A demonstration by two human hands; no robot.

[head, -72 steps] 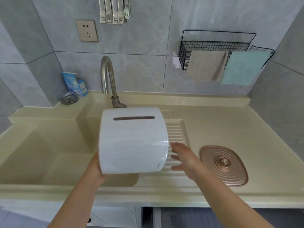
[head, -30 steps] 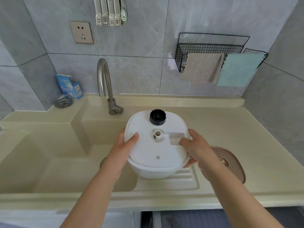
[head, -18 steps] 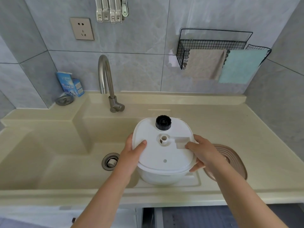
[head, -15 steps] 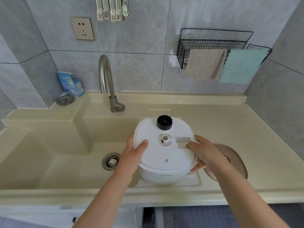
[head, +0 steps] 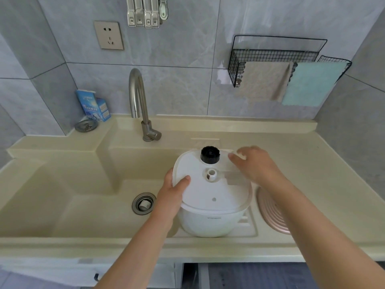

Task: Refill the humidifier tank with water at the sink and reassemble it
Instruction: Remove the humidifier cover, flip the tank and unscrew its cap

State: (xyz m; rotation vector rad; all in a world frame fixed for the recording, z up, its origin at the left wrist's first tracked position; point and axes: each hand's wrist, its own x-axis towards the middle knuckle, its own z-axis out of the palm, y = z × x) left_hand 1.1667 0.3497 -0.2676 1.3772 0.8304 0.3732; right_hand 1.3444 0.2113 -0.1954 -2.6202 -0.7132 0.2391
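The white humidifier tank (head: 210, 197) stands upside down on the ribbed draining board just right of the sink basin (head: 87, 197), its flat underside facing up with the black screw cap (head: 210, 154) at the far edge, nearest the tap (head: 138, 101). The left hand (head: 173, 195) grips the tank's left rim, thumb lying on the flat top and fingers wrapped down the side. The right hand (head: 253, 163) hovers loosely open over the top just right of the cap, blurred, holding nothing; whether its fingertips touch the plastic cannot be told. The tank looks like thin, stiff, smooth plastic: probably light while empty, much heavier once filled, and slippery if wet. A sound hold would be one palm braced against the side wall or under the rim, as the left hand has it, while the other takes the ridged edge of the cap, which gives good purchase for unscrewing. A faint line of small print runs across the tank's front wall, too small to read. On the ledge left of the tap stands a blue carton (head: 92, 105) with white lettering that cannot be made out, a metal sink strainer (head: 86, 125) in front of it. A bronze ridged lid (head: 273, 213) lies right of the tank.
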